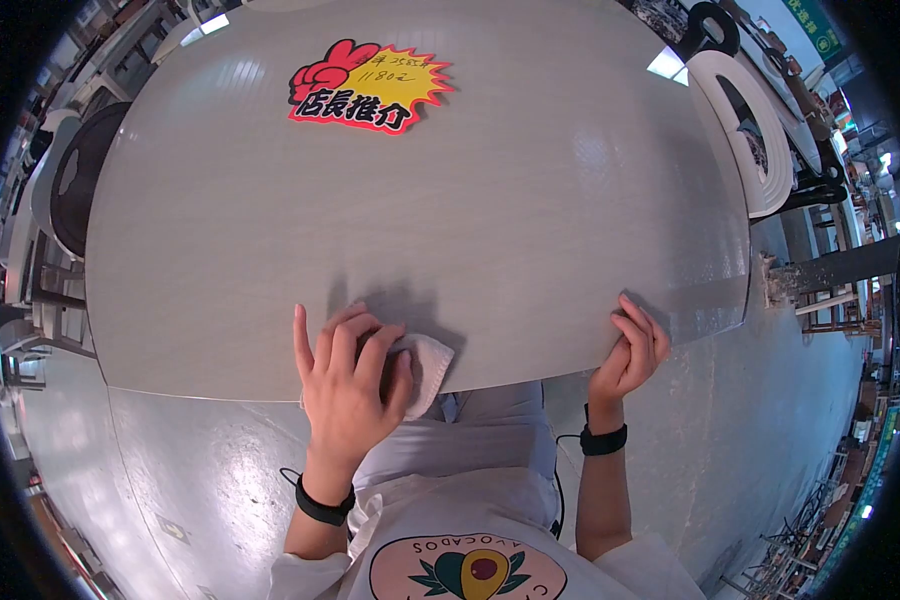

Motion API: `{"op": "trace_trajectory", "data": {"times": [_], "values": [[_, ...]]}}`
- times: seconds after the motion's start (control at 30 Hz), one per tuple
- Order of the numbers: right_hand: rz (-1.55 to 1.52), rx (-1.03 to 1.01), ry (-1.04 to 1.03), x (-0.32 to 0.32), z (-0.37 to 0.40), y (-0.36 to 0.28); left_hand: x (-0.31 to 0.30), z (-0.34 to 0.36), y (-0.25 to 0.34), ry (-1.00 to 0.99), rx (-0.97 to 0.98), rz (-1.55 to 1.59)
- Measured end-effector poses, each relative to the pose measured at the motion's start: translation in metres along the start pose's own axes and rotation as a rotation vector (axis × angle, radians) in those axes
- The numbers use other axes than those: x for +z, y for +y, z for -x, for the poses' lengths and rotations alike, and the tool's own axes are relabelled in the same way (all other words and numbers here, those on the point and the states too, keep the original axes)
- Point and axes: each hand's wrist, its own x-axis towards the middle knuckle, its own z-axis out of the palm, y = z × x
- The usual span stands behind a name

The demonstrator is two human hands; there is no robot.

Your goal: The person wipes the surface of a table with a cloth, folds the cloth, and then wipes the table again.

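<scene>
A pale cloth [429, 372] lies bunched at the near edge of the grey tabletop [420, 220], partly under my left hand [352, 375]. The fingers of that hand are bent around the cloth's left side, with the index finger and thumb close against it and the little finger raised. My right hand [632, 350] rests at the table's near edge on the right, its fingers loosely curled and apart, with nothing visible in them. Both wrists wear black bands.
A red and yellow sign [370, 88] lies toward the far side of the table. A white chair [740, 135] stands at the right edge and a dark-backed chair [85, 180] at the left. A dark metal bar [840, 268] is at the right.
</scene>
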Motion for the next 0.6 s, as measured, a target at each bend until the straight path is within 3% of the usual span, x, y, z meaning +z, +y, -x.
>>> {"op": "trace_trajectory", "data": {"times": [0.23, 0.53, 0.6], "values": [[0.004, 0.0, -0.005, -0.001, -0.001, -0.001, 0.005, 0.011, -0.003, 0.161, 0.071, 0.037], [-0.005, 0.002, -0.006, 0.0, 0.0, 0.0, -0.008, 0.014, -0.009, 0.029, 0.175, 0.188], [-0.006, 0.016, -0.004, 0.0, 0.001, 0.0, -0.01, 0.017, -0.007, -0.017, 0.042, 0.175]]}}
